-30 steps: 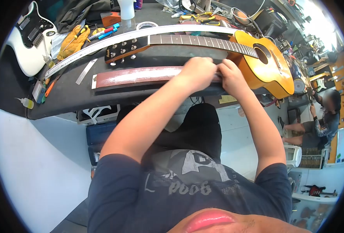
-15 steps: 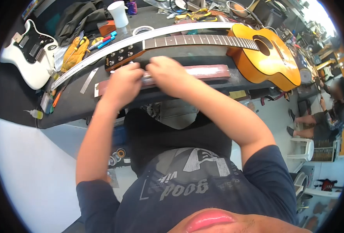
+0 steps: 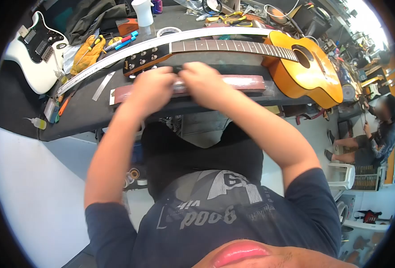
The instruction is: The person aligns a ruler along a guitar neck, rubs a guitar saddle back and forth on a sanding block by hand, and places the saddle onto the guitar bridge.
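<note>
My left hand [image 3: 155, 89] and my right hand [image 3: 202, 85] are close together over a long reddish-brown block [image 3: 244, 82] with whitish marks on its top. The fingers of both are curled closed. Whatever they grip between them is hidden; a small shiny patch of the block shows between the hands. Just behind lies an acoustic guitar [image 3: 311, 76], its black headstock [image 3: 141, 60] beyond my left hand and its fretted neck running right to the orange-yellow body.
A long white straightedge [image 3: 184, 35] lies behind the guitar neck. At left are a white electric guitar [image 3: 39, 58], an orange glove [image 3: 87, 56], a metal ruler [image 3: 103, 86] and a small bottle [image 3: 38, 123]. A person [image 3: 376, 134] sits at far right.
Both of my hands have moved a little to the right along the block, still side by side and closed. The view has shifted slightly.
</note>
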`<state>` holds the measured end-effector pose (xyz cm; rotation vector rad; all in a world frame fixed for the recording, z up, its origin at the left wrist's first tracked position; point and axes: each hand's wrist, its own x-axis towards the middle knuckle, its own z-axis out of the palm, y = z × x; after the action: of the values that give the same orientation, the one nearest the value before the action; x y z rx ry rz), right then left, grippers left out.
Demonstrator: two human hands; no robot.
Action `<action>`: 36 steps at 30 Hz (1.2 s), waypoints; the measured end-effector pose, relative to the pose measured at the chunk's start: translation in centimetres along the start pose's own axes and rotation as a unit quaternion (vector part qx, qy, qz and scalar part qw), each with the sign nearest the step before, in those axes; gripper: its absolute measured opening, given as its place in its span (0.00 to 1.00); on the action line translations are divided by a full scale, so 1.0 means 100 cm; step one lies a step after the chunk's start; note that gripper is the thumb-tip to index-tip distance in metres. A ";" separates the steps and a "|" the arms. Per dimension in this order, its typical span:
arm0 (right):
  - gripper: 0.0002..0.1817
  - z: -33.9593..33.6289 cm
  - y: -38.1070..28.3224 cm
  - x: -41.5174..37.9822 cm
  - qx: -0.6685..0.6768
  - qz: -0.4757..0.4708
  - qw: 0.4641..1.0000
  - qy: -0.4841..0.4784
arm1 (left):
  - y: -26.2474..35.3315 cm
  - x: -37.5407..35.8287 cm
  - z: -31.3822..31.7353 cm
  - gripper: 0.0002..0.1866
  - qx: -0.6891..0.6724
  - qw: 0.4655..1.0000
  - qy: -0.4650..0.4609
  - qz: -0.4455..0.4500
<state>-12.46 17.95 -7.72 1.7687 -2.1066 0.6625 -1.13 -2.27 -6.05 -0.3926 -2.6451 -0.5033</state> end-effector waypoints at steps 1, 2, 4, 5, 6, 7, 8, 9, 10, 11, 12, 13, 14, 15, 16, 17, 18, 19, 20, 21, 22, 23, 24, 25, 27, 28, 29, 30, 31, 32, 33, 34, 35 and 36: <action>0.10 0.019 -0.021 0.027 -0.028 -0.062 0.998 0.001 | -0.014 -0.023 -0.029 0.05 0.000 0.999 -0.023 -0.050; 0.06 0.046 -0.036 0.050 -0.020 -0.073 0.997 0.005 | -0.029 -0.045 -0.050 0.03 -0.017 0.998 -0.010 -0.053; 0.05 0.071 -0.065 0.078 -0.049 -0.074 0.996 0.019 | -0.038 -0.068 -0.077 0.04 -0.004 0.996 -0.023 -0.091; 0.06 0.074 -0.067 0.081 -0.072 -0.088 0.993 0.042 | -0.038 -0.070 -0.082 0.04 0.001 0.992 -0.037 -0.119; 0.06 0.073 -0.061 0.076 -0.049 -0.080 0.994 0.054 | -0.038 -0.065 -0.077 0.05 -0.004 0.995 -0.030 -0.094; 0.05 0.066 -0.052 0.067 -0.026 -0.071 0.995 0.065 | -0.036 -0.056 -0.063 0.06 -0.011 0.997 -0.024 -0.067; 0.05 0.054 -0.037 0.050 -0.041 -0.057 0.996 0.047 | -0.032 -0.044 -0.048 0.07 -0.021 0.999 -0.016 -0.040; 0.04 0.034 -0.019 0.029 -0.056 -0.046 0.997 0.025 | -0.018 -0.024 -0.029 0.03 -0.006 1.000 -0.016 -0.017; 0.05 0.009 -0.001 0.005 -0.052 -0.024 0.998 0.016 | -0.001 -0.002 -0.005 0.02 -0.019 1.000 -0.003 0.000; 0.06 -0.018 0.018 -0.022 -0.047 -0.002 0.999 0.004 | 0.014 0.022 0.023 0.03 -0.017 1.000 0.001 0.011; 0.15 -0.044 0.037 -0.050 -0.033 0.050 0.998 -0.014 | 0.037 0.046 0.048 0.04 -0.021 0.999 0.014 0.029; 0.16 -0.070 0.043 -0.074 -0.057 0.085 0.995 -0.005 | 0.056 0.070 0.075 0.06 -0.052 0.997 0.030 0.054; 0.12 -0.089 0.061 -0.099 -0.095 0.131 0.986 -0.047 | 0.076 0.094 0.101 0.07 -0.056 0.996 0.023 0.059; 0.12 -0.100 0.075 -0.118 -0.108 0.136 0.984 -0.036 | 0.092 0.113 0.117 0.08 -0.060 0.996 0.015 0.064; 0.12 -0.111 0.083 -0.127 -0.117 0.148 0.981 -0.045 | 0.102 0.125 0.122 0.08 -0.060 0.996 0.004 0.059; 0.12 -0.116 0.088 -0.135 -0.123 0.162 0.978 -0.054 | 0.109 0.133 0.126 0.08 -0.060 0.997 -0.010 0.054; 0.12 -0.116 0.085 -0.133 -0.114 0.156 0.979 -0.057 | 0.114 0.135 0.124 0.09 -0.058 0.997 -0.025 0.048; 0.12 -0.111 0.082 -0.124 -0.103 0.146 0.982 -0.058 | 0.109 0.128 0.119 0.08 -0.052 0.997 -0.016 0.050; 0.13 -0.102 0.080 -0.113 -0.089 0.133 0.985 -0.058 | 0.095 0.112 0.109 0.08 -0.043 0.998 -0.007 0.049; 0.13 -0.088 0.068 -0.095 -0.081 0.108 0.989 -0.061 | 0.079 0.093 0.095 0.08 -0.031 0.998 -0.001 0.048; 0.15 -0.070 0.050 -0.073 -0.058 0.076 0.995 -0.033 | 0.062 0.070 0.074 0.07 -0.025 0.999 0.005 0.029; 0.16 -0.046 0.035 -0.050 -0.038 0.051 0.998 -0.024 | 0.042 0.042 0.050 0.06 -0.019 1.000 0.007 0.012; 0.17 -0.015 0.020 -0.025 -0.008 0.019 1.000 0.005 | 0.018 0.014 0.026 0.04 -0.001 1.000 0.009 0.003; 0.12 0.002 -0.002 0.005 0.005 -0.016 1.000 -0.002 | 0.002 -0.011 -0.003 0.04 -0.018 0.999 0.005 -0.027; 0.07 0.048 -0.036 0.056 -0.038 -0.107 0.994 0.004 | -0.030 -0.056 -0.048 0.07 -0.033 0.997 0.011 -0.064; 0.05 0.064 -0.051 0.074 -0.037 -0.104 0.994 0.025 | -0.038 -0.070 -0.067 0.08 -0.015 0.995 -0.010 -0.094; 0.05 0.071 -0.062 0.084 -0.036 -0.104 0.993 0.047 | -0.042 -0.077 -0.079 0.09 0.003 0.992 -0.029 -0.124; 0.05 0.071 -0.065 0.085 -0.067 -0.102 0.992 0.031 | -0.041 -0.077 -0.078 0.10 -0.013 0.990 -0.024 -0.137; 0.05 0.068 -0.060 0.082 -0.059 -0.093 0.994 0.021 | -0.040 -0.073 -0.072 0.09 -0.012 0.993 -0.011 -0.116; 0.05 0.060 -0.049 0.072 -0.052 -0.081 0.995 0.009 | -0.036 -0.064 -0.059 0.09 -0.014 0.996 0.000 -0.092; 0.05 0.050 -0.034 0.057 -0.048 -0.067 0.997 -0.005 | -0.026 -0.050 -0.045 0.09 -0.021 0.997 0.013 -0.067; 0.06 0.028 -0.016 0.035 -0.039 -0.082 0.996 -0.002 | -0.012 -0.030 -0.029 0.07 -0.005 0.999 0.001 -0.050; 0.07 0.011 0.006 0.011 0.006 -0.048 0.999 0.014 | 0.000 -0.009 -0.006 0.03 -0.025 1.000 0.012 -0.013; 0.10 -0.016 0.021 -0.015 0.005 -0.005 1.000 -0.012 | 0.017 0.014 0.019 0.02 -0.053 0.998 0.032 0.008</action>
<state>-14.30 20.36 -7.44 1.7997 -2.1136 0.6523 -2.46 0.27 -6.59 -0.4215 -2.5589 -0.6413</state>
